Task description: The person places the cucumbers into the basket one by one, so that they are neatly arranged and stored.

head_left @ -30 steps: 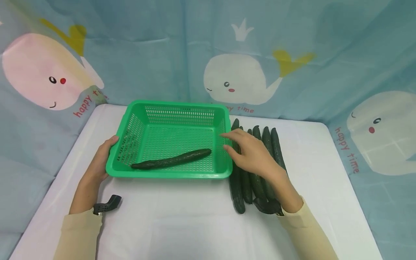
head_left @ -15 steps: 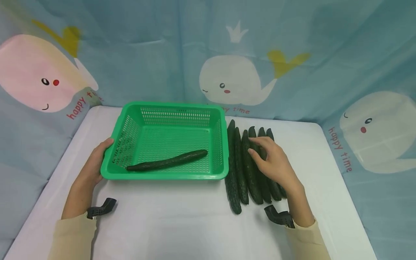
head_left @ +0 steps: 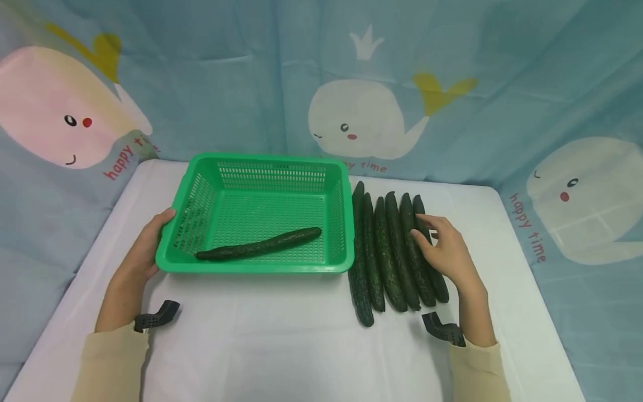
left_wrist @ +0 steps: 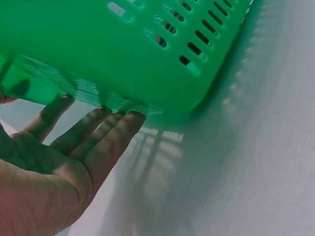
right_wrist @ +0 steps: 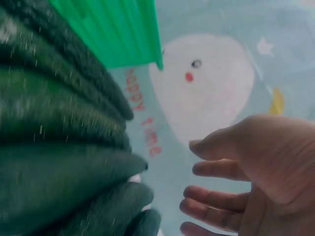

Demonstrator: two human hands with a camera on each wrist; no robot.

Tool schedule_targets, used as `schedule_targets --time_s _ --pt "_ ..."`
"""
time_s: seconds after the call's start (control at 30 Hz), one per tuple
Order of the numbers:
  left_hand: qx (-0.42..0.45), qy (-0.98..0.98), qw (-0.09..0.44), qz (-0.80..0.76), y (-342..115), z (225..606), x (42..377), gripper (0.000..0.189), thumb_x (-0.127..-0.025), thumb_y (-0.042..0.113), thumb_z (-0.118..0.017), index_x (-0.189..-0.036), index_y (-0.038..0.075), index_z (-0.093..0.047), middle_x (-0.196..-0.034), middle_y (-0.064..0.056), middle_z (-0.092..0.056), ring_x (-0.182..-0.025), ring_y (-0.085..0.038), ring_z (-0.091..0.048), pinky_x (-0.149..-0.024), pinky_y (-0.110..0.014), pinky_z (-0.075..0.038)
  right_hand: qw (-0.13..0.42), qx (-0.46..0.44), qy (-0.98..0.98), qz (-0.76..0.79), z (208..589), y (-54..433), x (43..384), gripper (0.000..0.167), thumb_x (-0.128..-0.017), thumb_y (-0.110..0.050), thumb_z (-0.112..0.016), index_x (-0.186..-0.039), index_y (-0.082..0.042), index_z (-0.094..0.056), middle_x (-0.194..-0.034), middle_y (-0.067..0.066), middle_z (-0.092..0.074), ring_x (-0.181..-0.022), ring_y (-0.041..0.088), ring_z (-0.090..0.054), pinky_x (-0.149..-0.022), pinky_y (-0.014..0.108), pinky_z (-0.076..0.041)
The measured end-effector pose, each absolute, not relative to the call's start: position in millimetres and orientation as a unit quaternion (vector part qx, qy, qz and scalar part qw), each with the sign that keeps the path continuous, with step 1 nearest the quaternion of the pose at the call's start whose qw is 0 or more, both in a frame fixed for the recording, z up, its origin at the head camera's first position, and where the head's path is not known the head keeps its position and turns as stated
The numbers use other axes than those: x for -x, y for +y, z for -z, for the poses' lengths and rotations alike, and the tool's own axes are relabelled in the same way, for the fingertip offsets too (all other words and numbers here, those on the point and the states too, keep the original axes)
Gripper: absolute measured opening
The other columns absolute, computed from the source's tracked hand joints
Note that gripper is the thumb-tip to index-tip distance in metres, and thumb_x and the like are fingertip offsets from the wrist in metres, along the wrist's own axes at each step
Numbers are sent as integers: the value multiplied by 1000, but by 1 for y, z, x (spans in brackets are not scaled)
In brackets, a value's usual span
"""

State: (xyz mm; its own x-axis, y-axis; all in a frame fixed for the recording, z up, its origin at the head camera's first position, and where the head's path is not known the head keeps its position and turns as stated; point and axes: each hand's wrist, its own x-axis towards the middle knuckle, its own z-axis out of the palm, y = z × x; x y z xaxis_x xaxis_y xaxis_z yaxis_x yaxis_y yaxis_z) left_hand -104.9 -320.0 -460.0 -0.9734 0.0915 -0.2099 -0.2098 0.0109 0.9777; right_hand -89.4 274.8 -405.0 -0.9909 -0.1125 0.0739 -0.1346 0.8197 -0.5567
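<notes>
A green plastic basket [head_left: 256, 269] stands on the white table with one long dark cucumber [head_left: 258, 244] lying in it. At the basket's left side is my left hand [head_left: 145, 245]; in the left wrist view its fingers [left_wrist: 115, 140] are nearly straight, tips against the slotted wall. To the right of the basket, several cucumbers [head_left: 384, 251] lie side by side, pointing away from me. My right hand [head_left: 447, 245] is over the rightmost cucumber [head_left: 440, 287], thumb and fingers apart with nothing between them. The right wrist view shows the same hand [right_wrist: 261, 177] beside the cucumber ends.
A white cloth covers the table [head_left: 261, 346]. Behind and at both sides hangs a blue curtain [head_left: 226, 84] printed with whales. A black wrist camera [head_left: 158, 316] is strapped on the left wrist and another black camera [head_left: 444, 329] on the right.
My right hand has moved right, from the basket's right rim across the row of cucumbers to its far right end. My left hand stays at the basket's left side.
</notes>
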Motion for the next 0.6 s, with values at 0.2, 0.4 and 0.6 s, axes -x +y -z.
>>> schedule_targets --time_s 0.2,0.4,0.6 --pt "45 722 100 -683 -319 460 106 80 -112 54 -33 -170 4 -12 -128 19 -53 -111 7 -64 -86 -14 -60 -9 -33 -957 -288 416 292 94 56 -109 -25 -60 -154 5 -47 -152 36 -47 -136 55 -53 -110 68 -49" --pt "48 715 91 -692 -318 463 106 80 -112 53 -35 -169 2 -12 -128 18 -54 -109 7 -66 -85 -14 -61 -39 -5 -962 -270 424 300 97 60 -110 -31 -57 -155 6 -44 -150 38 -48 -134 57 -54 -106 72 -49" --pt "40 711 88 -696 -318 464 106 77 -112 51 -35 -170 4 -15 -134 15 -53 -114 7 -64 -87 -14 -60 -86 23 -958 -271 434 305 100 66 -111 -36 -52 -156 9 -40 -146 39 -52 -132 56 -57 -103 71 -51"
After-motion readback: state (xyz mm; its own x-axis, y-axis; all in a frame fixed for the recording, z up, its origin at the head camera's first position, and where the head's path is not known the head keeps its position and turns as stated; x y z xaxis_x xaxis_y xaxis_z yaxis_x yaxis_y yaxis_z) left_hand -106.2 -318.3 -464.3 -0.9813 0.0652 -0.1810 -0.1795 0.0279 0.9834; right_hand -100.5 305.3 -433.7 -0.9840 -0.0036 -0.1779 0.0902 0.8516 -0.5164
